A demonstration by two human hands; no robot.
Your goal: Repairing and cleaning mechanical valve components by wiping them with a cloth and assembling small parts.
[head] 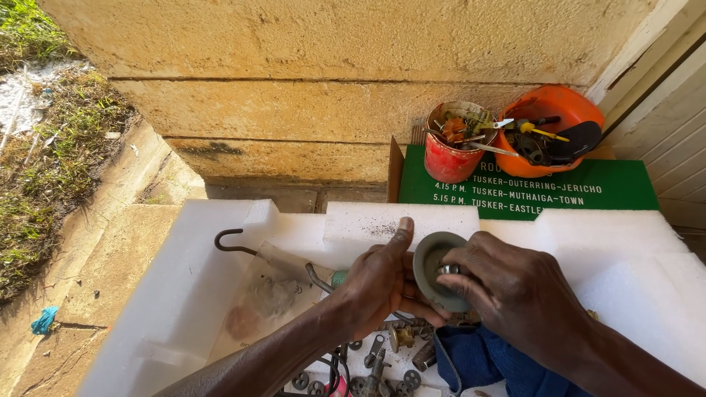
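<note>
I am holding the round grey disc (434, 268) over the white foam tray (184, 294) with my left hand (382, 283), while my right hand (515, 290) is pinching the small metal ring (448, 270) at its middle, pressing it slowly and straight.

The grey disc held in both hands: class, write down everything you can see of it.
The grey disc is round, dull grey-green, with a raised rim and a sunken middle; it looks like metal or hard plastic. It is tilted, its hollow face turned up toward the camera. The left hand cups its left edge and back, thumb raised. The right hand covers its right side, fingers pressing a small shiny ring at its centre. It is held above the white foam tray.
</note>
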